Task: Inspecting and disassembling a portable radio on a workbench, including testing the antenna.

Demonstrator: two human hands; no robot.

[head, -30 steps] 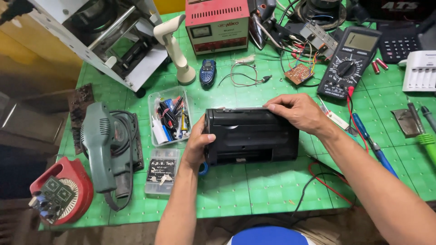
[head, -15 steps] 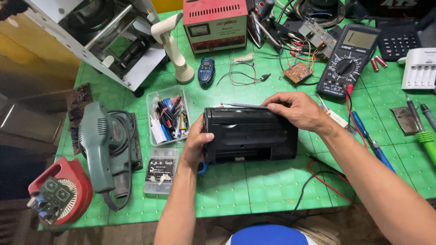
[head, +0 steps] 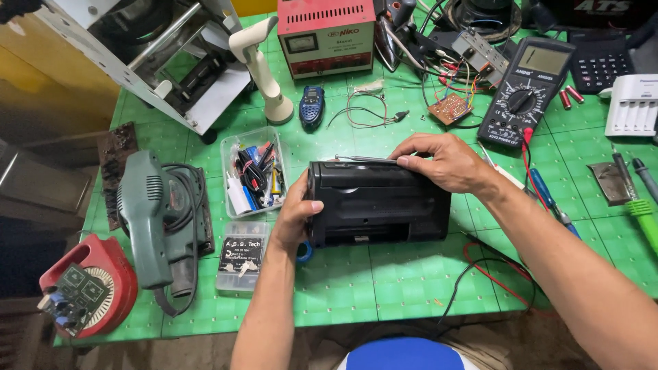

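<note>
A black box-shaped radio case (head: 375,205) lies on the green cutting mat (head: 384,288) in the middle of the bench. My left hand (head: 296,218) grips its left end, thumb on the front face. My right hand (head: 442,162) lies over its top right edge, fingers curled along a thin metal rod on the top. Both hands hold the case steady on the mat.
Left of the case stand a clear box of small parts (head: 252,171), a small lidded box (head: 241,255), a green power sander (head: 159,216) and a red round device (head: 86,288). Behind are a red-and-white meter unit (head: 326,35), a multimeter (head: 524,92), a small circuit board (head: 450,108), wires, screwdrivers (head: 548,199).
The case and both hands have stayed in nearly the same place; my right hand's fingers slid slightly left along the top edge.
</note>
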